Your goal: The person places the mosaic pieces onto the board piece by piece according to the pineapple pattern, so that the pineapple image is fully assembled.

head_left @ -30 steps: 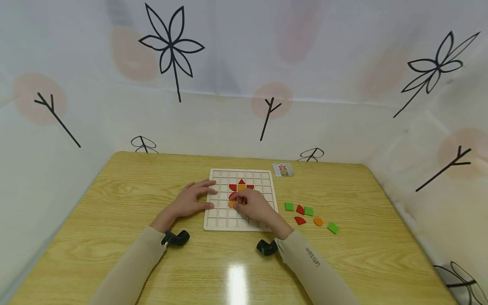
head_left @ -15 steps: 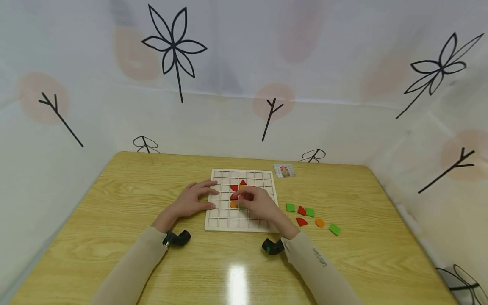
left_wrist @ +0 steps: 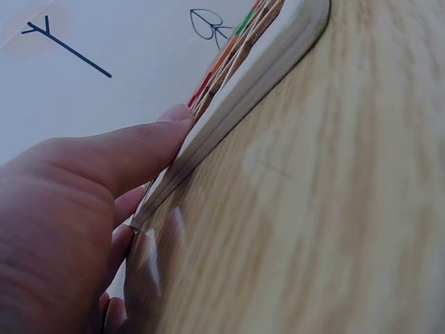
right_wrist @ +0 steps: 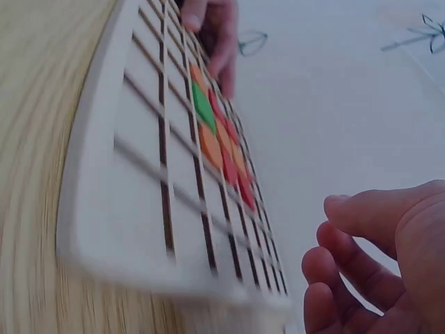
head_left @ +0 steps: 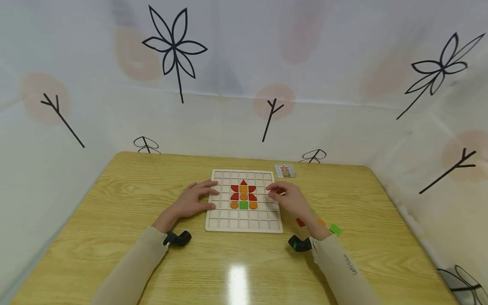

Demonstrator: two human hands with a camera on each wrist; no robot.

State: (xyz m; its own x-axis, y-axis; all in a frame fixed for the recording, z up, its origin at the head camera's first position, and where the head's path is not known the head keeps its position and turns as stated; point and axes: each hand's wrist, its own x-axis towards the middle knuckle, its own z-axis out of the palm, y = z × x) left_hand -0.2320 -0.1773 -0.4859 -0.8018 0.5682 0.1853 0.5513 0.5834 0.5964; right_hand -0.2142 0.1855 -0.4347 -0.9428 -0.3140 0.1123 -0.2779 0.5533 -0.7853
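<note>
A pale wooden grid board point(head_left: 225, 222) lies on the table. Its middle squares bear a flower-like pattern: a red triangle point(head_left: 243, 183) on top, an orange square point(head_left: 243, 189), red petal-shaped pieces point(head_left: 234, 196) at the sides, an orange disc in the centre. The bottom row has a green square tile point(head_left: 243, 205) between two orange discs point(head_left: 253, 205). My left hand point(head_left: 192, 199) rests at the board's left edge, fingers spread, thumb touching the edge in the left wrist view. Over the board's right edge hovers my right hand point(head_left: 290, 199), fingers loosely bent with nothing between them.
Loose pieces lie right of the board, partly hidden by my right forearm: a red piece point(head_left: 300, 222), an orange disc point(head_left: 322, 223) and a green tile point(head_left: 335, 229) among them. A small picture card point(head_left: 285, 171) lies beyond the board's far right corner. Patterned cloth point(head_left: 213, 123) surrounds the table.
My right hand has left the pattern and moved right to the board's edge, uncovering the green square tile and the pieces beside it. My left hand stays in place.
</note>
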